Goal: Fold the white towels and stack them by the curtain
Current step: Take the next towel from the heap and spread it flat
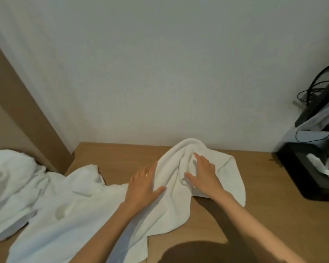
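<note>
1. The left hand (pixel 143 185) lies flat, fingers straight, on the left edge of a rumpled white towel (pixel 171 205) and grips nothing
2. The right hand (pixel 205 174) is spread open, palm down, pressing the towel's bunched middle
3. The towel lies on the wooden table (pixel 264 215) near the wall, meeting a heap of unfolded towels (pixel 46 196) on its left
4. Step in hand, as I judge it: smoothing before the first fold; next, the fingers must pinch an edge and carry it across
5. No folded stack shows by the curtain (pixel 27 63); a black tissue box (pixel 311 168) stands at the right
</note>
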Demonstrator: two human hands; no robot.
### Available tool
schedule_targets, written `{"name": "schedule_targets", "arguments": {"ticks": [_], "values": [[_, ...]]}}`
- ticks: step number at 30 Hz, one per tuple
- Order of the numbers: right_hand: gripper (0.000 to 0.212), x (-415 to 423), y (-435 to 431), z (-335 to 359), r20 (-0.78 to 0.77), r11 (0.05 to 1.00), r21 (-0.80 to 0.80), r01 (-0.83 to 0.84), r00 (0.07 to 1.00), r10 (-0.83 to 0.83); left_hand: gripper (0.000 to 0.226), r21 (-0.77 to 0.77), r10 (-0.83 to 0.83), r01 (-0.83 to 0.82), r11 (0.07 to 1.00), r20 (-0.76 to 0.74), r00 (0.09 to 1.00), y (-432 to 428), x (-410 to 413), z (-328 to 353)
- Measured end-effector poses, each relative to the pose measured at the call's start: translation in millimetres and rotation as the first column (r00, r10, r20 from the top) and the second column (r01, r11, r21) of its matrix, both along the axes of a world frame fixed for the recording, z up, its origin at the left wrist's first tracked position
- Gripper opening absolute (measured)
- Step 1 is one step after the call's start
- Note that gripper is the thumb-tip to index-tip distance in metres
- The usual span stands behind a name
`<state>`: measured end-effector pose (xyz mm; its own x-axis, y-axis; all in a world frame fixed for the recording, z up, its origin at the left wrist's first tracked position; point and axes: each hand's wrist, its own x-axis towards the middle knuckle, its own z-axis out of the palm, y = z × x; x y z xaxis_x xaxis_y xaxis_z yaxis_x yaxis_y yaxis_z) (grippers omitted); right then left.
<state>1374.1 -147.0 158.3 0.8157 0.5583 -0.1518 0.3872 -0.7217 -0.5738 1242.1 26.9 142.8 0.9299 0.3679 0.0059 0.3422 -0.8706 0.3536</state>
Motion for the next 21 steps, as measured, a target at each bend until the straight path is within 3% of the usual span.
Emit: {"name": "schedule_targets", "arguments": {"ticks": [2, 6, 11, 17, 21], "values": [[0.073, 2, 11, -29, 0.04, 0.999, -0.043, 0.024, 0.999, -0.022, 0.077, 0.089, 0.008, -0.016, 0.996, 0.092, 0.996, -1, 1, -18], [0.057, 6, 29, -72, 0.285, 0.981, -0.185, 0.059, 0.959, -0.003, 0.059, 0.213, -0.056, -0.006, 0.977, 0.284, 0.957, -3, 12, -44], [0.038, 11, 28, -93, 0.552, 0.978, -0.151, 0.147, 0.833, -0.04, 0.05, 0.25, -0.088, -0.003, 0.968, 0.353, 0.931, 11, 17, -65], [0.036, 1, 12, -95, 0.601, 0.979, -0.129, 0.159, 0.798, -0.051, 0.053, 0.275, -0.157, 0.057, 0.96, 0.356, 0.921, 8, 14, -64], [0.029, -21, -23, -94, 0.568, 0.97, -0.121, 0.213, 0.816, -0.109, 0.045, 0.398, -0.333, 0.14, 0.906, 0.472, 0.816, -19, -15, -51]]}}
